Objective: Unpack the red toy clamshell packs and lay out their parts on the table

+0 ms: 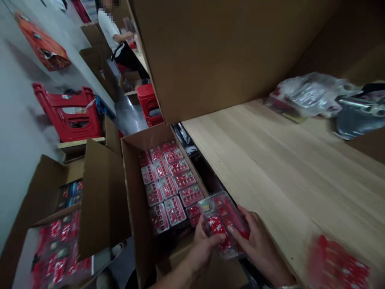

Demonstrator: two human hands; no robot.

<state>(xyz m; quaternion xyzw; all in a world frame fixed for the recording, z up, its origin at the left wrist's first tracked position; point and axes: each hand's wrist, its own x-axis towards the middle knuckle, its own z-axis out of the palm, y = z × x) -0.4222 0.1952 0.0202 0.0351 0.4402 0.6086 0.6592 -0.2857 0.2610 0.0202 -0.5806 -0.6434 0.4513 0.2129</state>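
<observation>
Both of my hands grip one clear plastic case point(224, 210) with red pieces inside, some dotted white. My left hand point(202, 245) holds its near left side, with the thumb across the lid. On the right side, my right hand point(255, 237) wraps round the edge, thumb on top. The case is tilted, above the near right edge of an open cardboard box point(132, 200). Inside that box stand rows of similar clear packs point(175, 209) with red contents. Another red pack point(338, 263), blurred, lies on the wooden table point(270, 168) to the right of my right hand.
A second carton point(104, 200) at left holds more red packs point(60, 249). Plastic bags point(313, 94) lie at the table's back right. A large cardboard panel point(216, 56) rises behind the table. Red stools point(148, 104) and a seated person point(112, 36) are farther back.
</observation>
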